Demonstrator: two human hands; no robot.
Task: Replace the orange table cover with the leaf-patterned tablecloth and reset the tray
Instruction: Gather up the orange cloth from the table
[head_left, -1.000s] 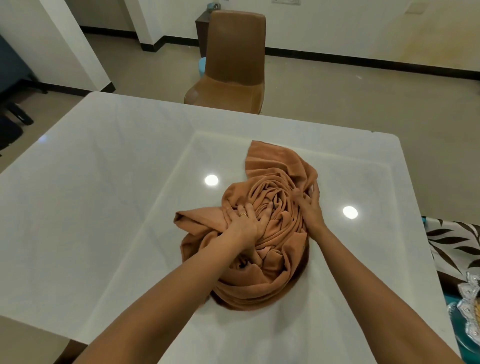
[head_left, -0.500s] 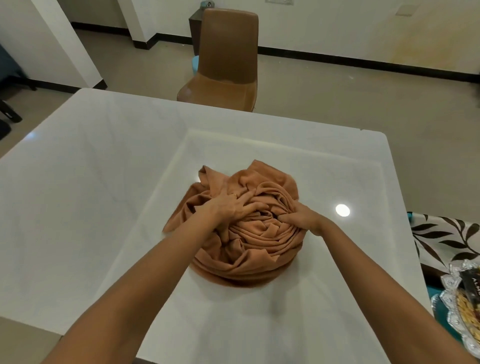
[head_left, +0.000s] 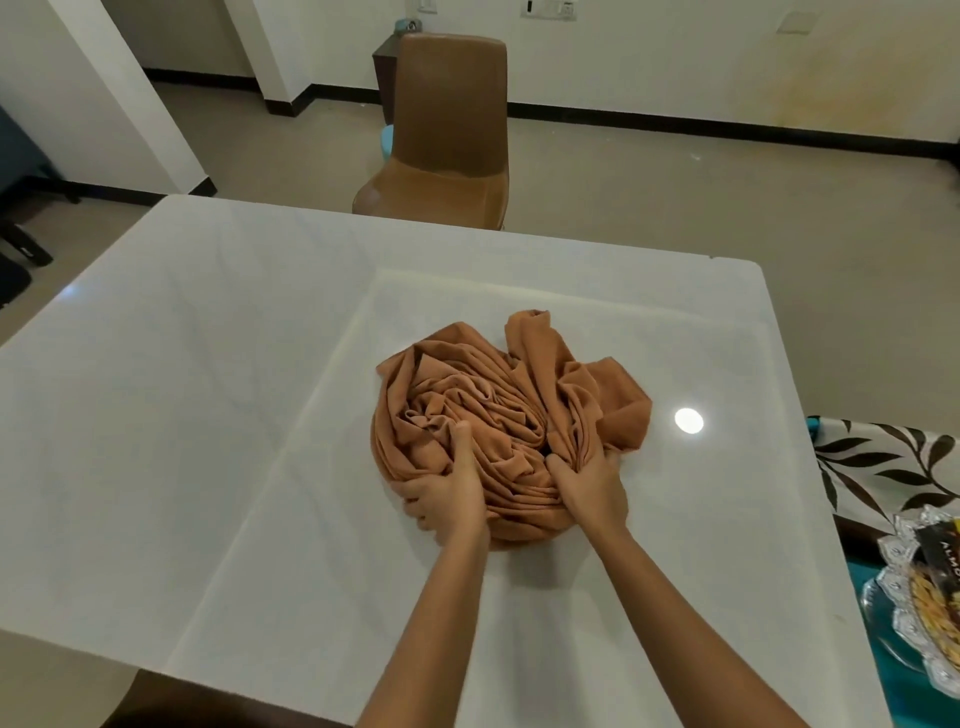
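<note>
We grip the bunched orange cover (head_left: 498, 415) with left hand (head_left: 449, 499) and right hand (head_left: 589, 483); the leaf tablecloth (head_left: 893, 467) and tray (head_left: 924, 618) wait right.

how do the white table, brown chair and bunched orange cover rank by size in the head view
Largest: white table.
Then: orange cover.
Smallest: brown chair, but it stands farther away, so its true size is unsure.

Bright, even indoor light; a ceiling-lamp glare spot on the glossy table (head_left: 208, 364); wide-angle bowing at edges.
</note>
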